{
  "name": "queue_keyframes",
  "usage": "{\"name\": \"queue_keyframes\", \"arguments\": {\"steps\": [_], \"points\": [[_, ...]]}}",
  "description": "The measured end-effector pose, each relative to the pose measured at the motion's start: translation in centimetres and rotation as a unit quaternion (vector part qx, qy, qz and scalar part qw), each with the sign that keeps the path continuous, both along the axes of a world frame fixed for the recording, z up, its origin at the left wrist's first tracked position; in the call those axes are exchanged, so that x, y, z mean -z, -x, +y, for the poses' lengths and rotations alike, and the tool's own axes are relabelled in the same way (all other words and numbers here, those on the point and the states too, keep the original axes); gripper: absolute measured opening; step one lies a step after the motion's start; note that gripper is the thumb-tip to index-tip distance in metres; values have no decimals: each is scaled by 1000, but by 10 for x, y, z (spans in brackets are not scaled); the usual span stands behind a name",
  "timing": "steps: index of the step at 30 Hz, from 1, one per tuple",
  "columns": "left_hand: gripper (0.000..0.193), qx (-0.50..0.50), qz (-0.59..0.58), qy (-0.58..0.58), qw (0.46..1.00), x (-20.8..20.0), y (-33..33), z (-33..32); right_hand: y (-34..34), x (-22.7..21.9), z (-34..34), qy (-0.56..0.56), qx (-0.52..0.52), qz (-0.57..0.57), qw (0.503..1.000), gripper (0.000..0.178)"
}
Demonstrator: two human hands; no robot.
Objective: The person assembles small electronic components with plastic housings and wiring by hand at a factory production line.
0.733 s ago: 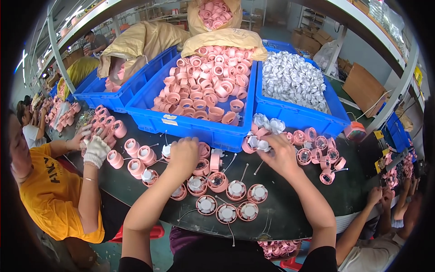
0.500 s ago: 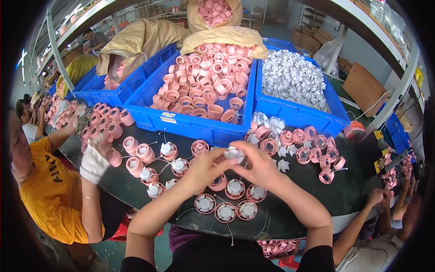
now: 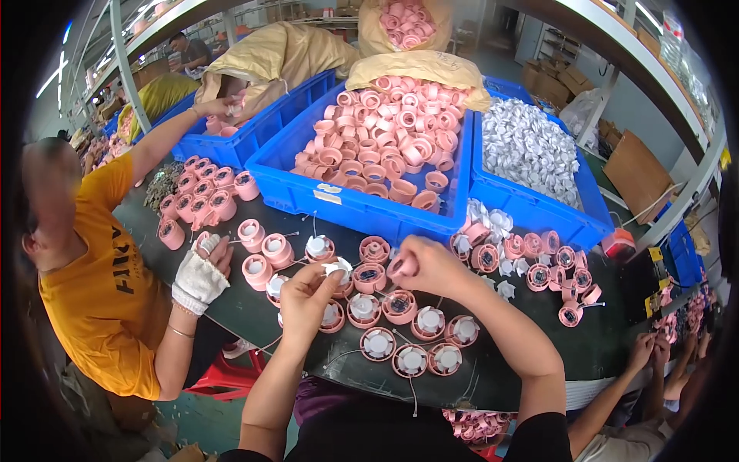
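We see the left hand [image 3: 308,296] pinching a white insert [image 3: 336,269] in its grip, held just above the worktop [image 3: 539,346]. Right hand [image 3: 431,266], grip closed round a pink cap [image 3: 402,267], close beside the insert. Filled caps [image 3: 412,358] sit in rows beneath. Blue bin [image 3: 362,208] of pink rings behind. At left, a co-worker's gloved hand [image 3: 200,277] rests among caps

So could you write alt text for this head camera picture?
A person's left hand holds a small white insert and the right hand a pink cap, above rows of filled pink caps on a dark table, with blue bins behind.
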State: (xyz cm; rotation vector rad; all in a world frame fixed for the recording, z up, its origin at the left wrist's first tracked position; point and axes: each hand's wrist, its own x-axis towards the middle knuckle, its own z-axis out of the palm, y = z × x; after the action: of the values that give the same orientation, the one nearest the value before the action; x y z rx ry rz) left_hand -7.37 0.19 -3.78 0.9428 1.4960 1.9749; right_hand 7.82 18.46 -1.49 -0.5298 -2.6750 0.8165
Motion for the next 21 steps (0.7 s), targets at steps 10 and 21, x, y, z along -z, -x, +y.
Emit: {"name": "queue_keyframes", "arguments": {"steps": [10,21], "points": [[27,55,39,61,996,-12,-49,-4,-34,-16,-57,445,-59,338,827,32],[26,71,-7,-2,997,-17,-67,-6,-37,-35,-76,169,2,253,952,52]]}}
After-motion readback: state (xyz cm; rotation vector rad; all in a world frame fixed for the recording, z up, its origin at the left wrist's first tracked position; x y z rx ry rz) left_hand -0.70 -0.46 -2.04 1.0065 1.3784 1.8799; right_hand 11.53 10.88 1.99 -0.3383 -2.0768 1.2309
